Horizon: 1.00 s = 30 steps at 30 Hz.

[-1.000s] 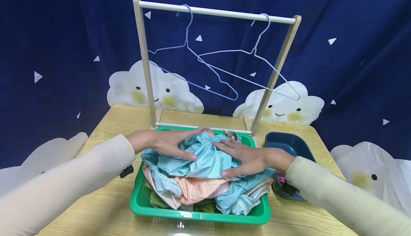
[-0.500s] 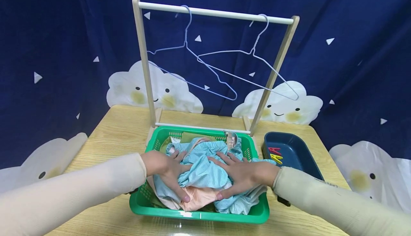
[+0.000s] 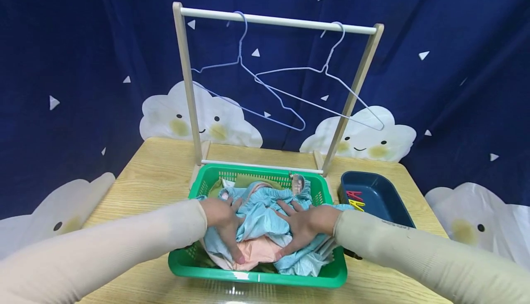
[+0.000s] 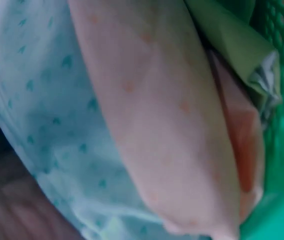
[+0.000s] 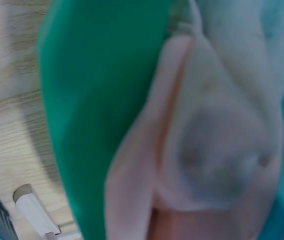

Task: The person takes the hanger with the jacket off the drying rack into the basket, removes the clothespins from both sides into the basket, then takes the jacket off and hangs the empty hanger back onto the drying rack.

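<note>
A heap of light blue printed clothes (image 3: pixel 265 216) lies in the green plastic basket (image 3: pixel 300 280), with peach cloth (image 3: pixel 260 251) showing at its front. My left hand (image 3: pixel 223 226) rests spread on the left side of the heap, pressing into the fabric. On the other side my right hand (image 3: pixel 301 226) presses down with its fingers spread. Parts of both hands' fingers sink among the folds. In the left wrist view, pale pink cloth (image 4: pixel 157 120) and a green piece (image 4: pixel 242 55) lie along the basket's wall. Pale cloth (image 5: pixel 222 150) bulges by the rim in the right wrist view.
Behind the basket stands a small clothes rack (image 3: pixel 277 20) with a bluish hanger (image 3: pixel 273 93) and a pale hanger (image 3: pixel 327 71) on its bar. A dark blue bin (image 3: pixel 383 193) holding red and yellow clothespins (image 3: pixel 354 198) sits on the wooden table (image 3: pixel 161 170) at right.
Both hands have come down and toward me on the heap, flattening it and uncovering the basket's back. In the last half second they have shifted slightly inward, still spread on the cloth.
</note>
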{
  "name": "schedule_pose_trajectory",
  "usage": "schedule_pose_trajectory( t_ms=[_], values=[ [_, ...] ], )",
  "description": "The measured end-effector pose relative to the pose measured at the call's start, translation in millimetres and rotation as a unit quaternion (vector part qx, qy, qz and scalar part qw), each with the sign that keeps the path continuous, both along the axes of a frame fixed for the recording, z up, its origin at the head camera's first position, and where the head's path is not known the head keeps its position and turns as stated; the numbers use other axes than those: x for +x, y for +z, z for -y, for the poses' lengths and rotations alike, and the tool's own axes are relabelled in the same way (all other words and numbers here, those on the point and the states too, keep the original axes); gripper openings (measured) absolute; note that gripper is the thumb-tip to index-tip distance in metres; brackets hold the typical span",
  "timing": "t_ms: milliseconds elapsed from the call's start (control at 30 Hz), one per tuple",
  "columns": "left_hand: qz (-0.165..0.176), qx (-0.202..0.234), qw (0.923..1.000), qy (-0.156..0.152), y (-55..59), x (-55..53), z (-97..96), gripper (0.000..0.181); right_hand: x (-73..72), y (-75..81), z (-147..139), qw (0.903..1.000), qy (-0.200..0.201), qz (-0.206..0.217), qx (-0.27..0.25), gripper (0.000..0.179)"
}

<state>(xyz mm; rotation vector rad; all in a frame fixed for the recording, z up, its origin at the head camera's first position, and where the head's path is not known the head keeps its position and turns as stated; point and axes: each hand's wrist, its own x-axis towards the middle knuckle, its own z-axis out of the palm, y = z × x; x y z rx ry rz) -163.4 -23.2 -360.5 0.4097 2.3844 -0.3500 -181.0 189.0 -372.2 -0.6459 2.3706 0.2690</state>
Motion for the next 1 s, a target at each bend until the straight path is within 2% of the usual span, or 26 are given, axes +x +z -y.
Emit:
schedule_pose_trajectory(
  t_ms=[167,300,633,800,1000],
  values=[
    [-0.013,-0.019,0.9997,-0.006,-1.8,-3.5,-6.5,0.108,-1.6,-3.7,2,0.9996,0.001,-0.001,0.027,0.112],
    [-0.007,-0.028,0.9996,-0.002,-3.7,-5.3,-9.9,0.11,-2.3,-4.6,5,0.999,0.001,-0.001,0.046,0.113],
    [-0.023,-0.032,0.9992,-0.012,-6.0,-1.9,-13.4,0.106,-3.9,-8.1,11,0.9975,0.002,-0.005,0.071,0.114],
    [-0.014,-0.016,0.9998,0.005,-11.9,-4.3,-13.7,0.108,-4.4,-9.3,13,0.9958,0.009,-0.01,0.09,0.114],
    [-0.017,-0.026,0.9994,0.015,-9.5,-1.4,-18.4,0.106,-5.4,-11.9,14,0.9954,0.005,-0.011,0.095,0.114]
  ],
)
